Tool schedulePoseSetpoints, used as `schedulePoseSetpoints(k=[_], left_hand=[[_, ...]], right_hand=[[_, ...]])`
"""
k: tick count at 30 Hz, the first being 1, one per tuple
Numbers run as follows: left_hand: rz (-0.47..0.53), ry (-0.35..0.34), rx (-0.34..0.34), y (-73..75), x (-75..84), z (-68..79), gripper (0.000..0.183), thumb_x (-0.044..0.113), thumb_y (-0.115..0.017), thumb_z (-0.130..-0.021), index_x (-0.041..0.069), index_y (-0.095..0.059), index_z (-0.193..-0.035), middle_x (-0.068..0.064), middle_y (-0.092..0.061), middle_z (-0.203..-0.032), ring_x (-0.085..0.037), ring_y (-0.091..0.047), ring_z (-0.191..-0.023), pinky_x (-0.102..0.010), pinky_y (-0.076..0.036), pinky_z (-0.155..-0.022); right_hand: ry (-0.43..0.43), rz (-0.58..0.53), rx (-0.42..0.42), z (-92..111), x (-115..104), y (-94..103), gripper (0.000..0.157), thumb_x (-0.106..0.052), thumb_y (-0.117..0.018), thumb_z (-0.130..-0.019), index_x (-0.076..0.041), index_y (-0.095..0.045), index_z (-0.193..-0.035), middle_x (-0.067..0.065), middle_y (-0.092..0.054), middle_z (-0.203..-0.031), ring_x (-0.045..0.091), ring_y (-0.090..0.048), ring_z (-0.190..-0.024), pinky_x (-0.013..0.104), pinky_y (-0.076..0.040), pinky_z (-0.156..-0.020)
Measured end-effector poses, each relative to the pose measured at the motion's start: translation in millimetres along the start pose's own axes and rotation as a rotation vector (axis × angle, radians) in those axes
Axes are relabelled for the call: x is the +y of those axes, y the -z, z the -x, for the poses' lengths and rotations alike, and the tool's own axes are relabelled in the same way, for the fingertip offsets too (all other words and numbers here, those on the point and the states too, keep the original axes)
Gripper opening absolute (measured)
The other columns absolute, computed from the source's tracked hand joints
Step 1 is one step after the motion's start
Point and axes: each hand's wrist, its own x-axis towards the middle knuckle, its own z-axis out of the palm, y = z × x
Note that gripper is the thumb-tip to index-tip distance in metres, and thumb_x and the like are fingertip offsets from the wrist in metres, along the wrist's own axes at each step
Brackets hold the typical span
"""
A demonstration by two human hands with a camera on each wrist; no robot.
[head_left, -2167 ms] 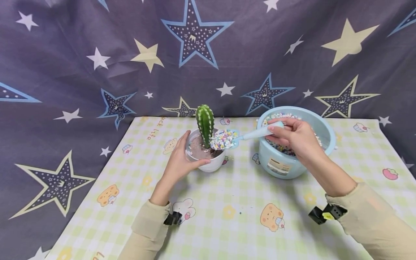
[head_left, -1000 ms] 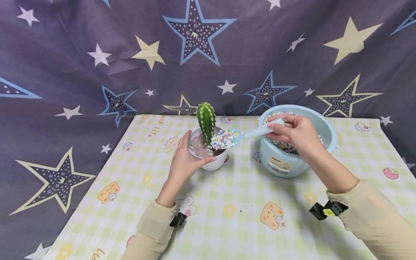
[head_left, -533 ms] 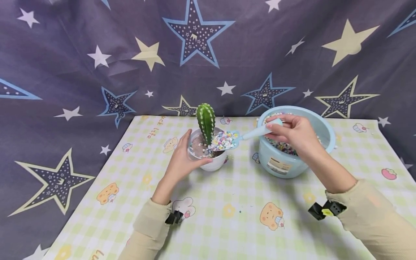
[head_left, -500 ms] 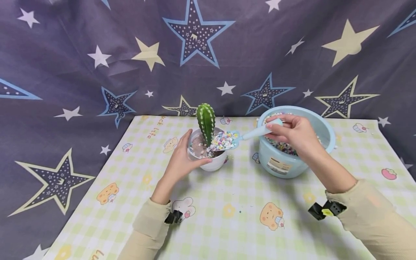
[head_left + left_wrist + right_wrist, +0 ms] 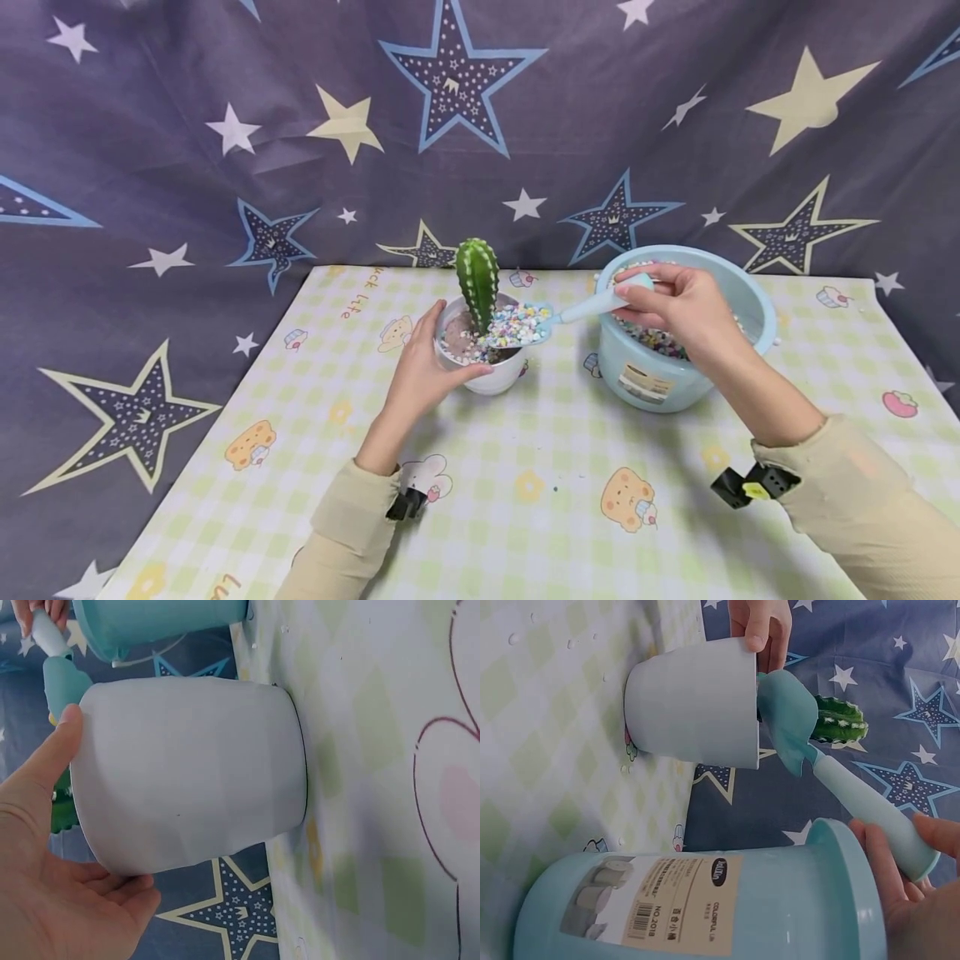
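A green cactus stands in a white flower pot, in brown soil with some coloured pebbles scattered on it. My left hand holds the pot by its rim, thumb at the near side and fingers round the left. My right hand grips the handle of a light blue trowel between thumb and fingers. Small pastel pebbles fill the trowel's blade, whose tip lies over the pot's right rim beside the cactus. In the right wrist view the blade's underside shows against the rim.
A light blue bucket with a paper label stands to the right, partly filled with the same pebbles, under my right hand. The checked tablecloth has printed cartoon figures. A dark curtain with stars hangs behind the table.
More pebbles lie on the soil in the pot, and the heap on the trowel has become somewhat smaller. The trowel's blade dips slightly lower at the rim; both hands keep their hold.
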Motion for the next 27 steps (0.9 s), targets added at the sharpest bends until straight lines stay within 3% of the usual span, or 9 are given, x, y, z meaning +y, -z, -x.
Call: schedulePoseSetpoints(k=[12, 27], left_hand=[[-0.053, 0.025, 0.054, -6.1, 5.5, 6.1, 0.121, 0.056, -0.086, -0.068, 0.011, -0.021, -0.159, -0.013, -0.031, -0.162, -0.037, -0.039, -0.144, -0.054, -0.036, -0.119], [0.003, -0.030, -0.044, 4.0, -4.2, -4.3, 0.118, 0.050, -0.088, -0.069, 0.016, -0.020, -0.160, -0.011, -0.026, -0.165, -0.038, -0.033, -0.148, -0.057, -0.030, -0.121]], right_hand=[[0.015, 0.018, -0.010, 1, 0, -3.3, 0.015, -0.008, -0.071, -0.092, -0.002, -0.070, -0.106, -0.001, -0.077, -0.090, 0.011, -0.076, -0.085, 0.025, -0.061, -0.081], [0.031, 0.075, -0.014, -1, -2, -4.5, 0.012, -0.010, -0.071, -0.092, -0.004, -0.071, -0.102, -0.004, -0.077, -0.088, 0.009, -0.076, -0.083, 0.023, -0.061, -0.079]])
